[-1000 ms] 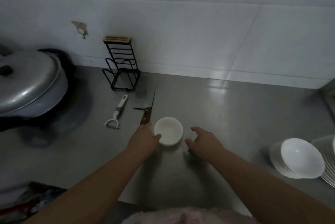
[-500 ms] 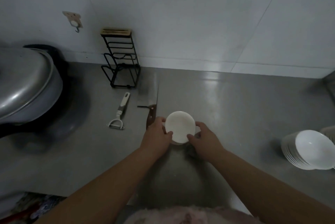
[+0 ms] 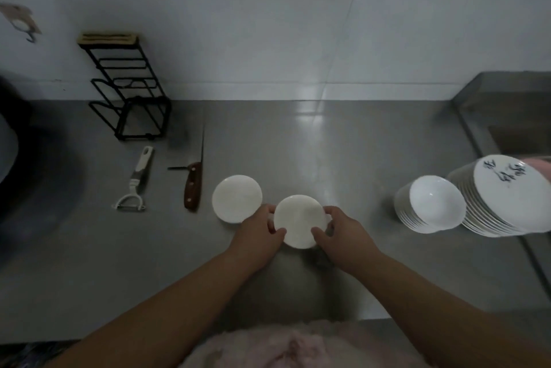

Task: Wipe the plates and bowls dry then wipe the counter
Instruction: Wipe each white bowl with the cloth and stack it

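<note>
both hands hold one small white dish [image 3: 299, 220] just above the steel bench [image 3: 343, 159]: left hand [image 3: 258, 235] and right hand [image 3: 343, 236] have their fingers curled on its rim. no cloth shows, so wiping looks not yet begun. a second small dish [image 3: 237, 198] lies just left, beside a knife [image 3: 192, 185]; stacked bowls [image 3: 432, 208] and stacked plates [image 3: 504, 197] wait far right.

head view | worn high, faces forward and down | close over bench [image 3: 343, 159] | tiled wall [image 3: 268, 24] far | single view only

Bowl stack [image 3: 429, 206] left of plate stack [image 3: 504, 197]; knife [image 3: 192, 185] right of peeler [image 3: 135, 185].
</note>
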Demonstrator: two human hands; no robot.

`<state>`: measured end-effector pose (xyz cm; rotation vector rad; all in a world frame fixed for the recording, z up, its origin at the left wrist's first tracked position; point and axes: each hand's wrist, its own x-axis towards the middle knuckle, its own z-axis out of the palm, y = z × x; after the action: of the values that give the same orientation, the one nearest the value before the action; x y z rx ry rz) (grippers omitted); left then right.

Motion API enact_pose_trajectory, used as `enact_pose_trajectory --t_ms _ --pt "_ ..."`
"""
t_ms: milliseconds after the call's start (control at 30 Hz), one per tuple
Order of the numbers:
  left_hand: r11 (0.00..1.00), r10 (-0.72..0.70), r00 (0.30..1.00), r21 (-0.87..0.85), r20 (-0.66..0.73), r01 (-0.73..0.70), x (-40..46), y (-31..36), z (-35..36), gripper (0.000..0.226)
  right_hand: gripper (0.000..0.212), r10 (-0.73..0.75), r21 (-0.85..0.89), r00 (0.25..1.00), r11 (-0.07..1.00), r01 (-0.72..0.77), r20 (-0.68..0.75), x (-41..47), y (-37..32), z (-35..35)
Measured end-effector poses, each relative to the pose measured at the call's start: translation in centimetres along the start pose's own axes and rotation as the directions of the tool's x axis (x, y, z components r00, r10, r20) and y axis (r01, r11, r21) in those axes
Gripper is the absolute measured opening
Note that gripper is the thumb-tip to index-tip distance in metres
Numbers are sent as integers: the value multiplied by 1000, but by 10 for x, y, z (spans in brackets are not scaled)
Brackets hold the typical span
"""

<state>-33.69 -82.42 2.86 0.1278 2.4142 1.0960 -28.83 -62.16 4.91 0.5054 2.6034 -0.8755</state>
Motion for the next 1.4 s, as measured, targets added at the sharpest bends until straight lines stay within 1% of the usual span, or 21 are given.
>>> enact_pose_trajectory --t_ms 100,300,367,400,433,500,533,567,600,667,733,767,800,867,933,1000,1067,1133,1233,1333,1400 --pt "1000 -6 999 11 50 6 -3 8 24 43 60 2 -8 1000 1000 -2 16 -7 25 -6" --pt "998 -47 998 51 52 45 -10 17 56 46 58 -25 -39 998 999 27 57 -12 59 -12" --pt "997 -62 998 48 32 60 -11 17 61 46 54 -40 -57 998 997 43 46 -12 67 -13" --pt "997 -68 997 43 21 67 -12 17 63 46 52 -47 -58 999 997 48 9 -11 70 -13" --pt "997 -73 997 41 12 72 -12 17 64 46 49 -42 -36 998 999 41 -43 -10 73 -13" --pt "996 -76 997 37 -2 76 -13 17 65 45 39 -57 138 987 987 78 -149 -8 75 -14" --pt "996 -76 997 37 -8 76 -13 17 66 44 33 -76 239 982 964 117 -172 -6 74 -14" --pt "996 -78 997 35 -14 78 -14 16 66 43 29 -119 287 978 943 166 -174 -6 70 -16" --pt "996 -80 997 32 -20 80 -14 16 66 41 30 -187 270 969 936 225 -159 -7 66 -17" --pt "996 -82 996 22 -30 83 -15 15 67 38 46 -318 85 945 942 324 -73 -9 66 -14" --pt "997 -79 996 6 -37 80 -15 13 68 36 71 -345 -229 938 910 345 44 -14 67 -10" --pt "997 -78 996 -2 -40 78 -15 12 68 36 77 -344 -341 937 875 344 63 -14 71 -7" --pt "997 -78 996 -8 -41 78 -15 12 69 36 76 -368 -394 927 844 363 65 -15 72 -5" --pt "997 -71 997 -17 -42 70 -15 10 70 36 67 -487 -432 870 770 469 77 -14 74 -2" --pt "996 -78 996 -36 -35 76 -14 9 71 36 64 -572 -493 807 665 562 148 -8 80 6" --pt "996 -74 997 -51 -25 73 -14 8 73 35 73 -573 -542 786 594 595 234 1 83 12" --pt "996 -75 997 -59 -16 74 -13 10 73 34 84 -576 -573 769 543 614 277 9 84 14" --pt "993 -86 996 -86 -6 85 -9 10 74 34 93 -581 -574 751 515 637 313 13 84 15" --pt "985 -122 992 -121 -12 119 -5 9 78 35 100 -574 -549 745 521 653 340 14 84 18" --pt "970 -180 983 -169 -18 175 -3 9 81 30 95 -623 -480 704 528 701 343 9 85 17" --pt "970 -188 981 -162 -43 179 -2 9 81 27 87 -683 -446 646 488 750 340 10 91 10"
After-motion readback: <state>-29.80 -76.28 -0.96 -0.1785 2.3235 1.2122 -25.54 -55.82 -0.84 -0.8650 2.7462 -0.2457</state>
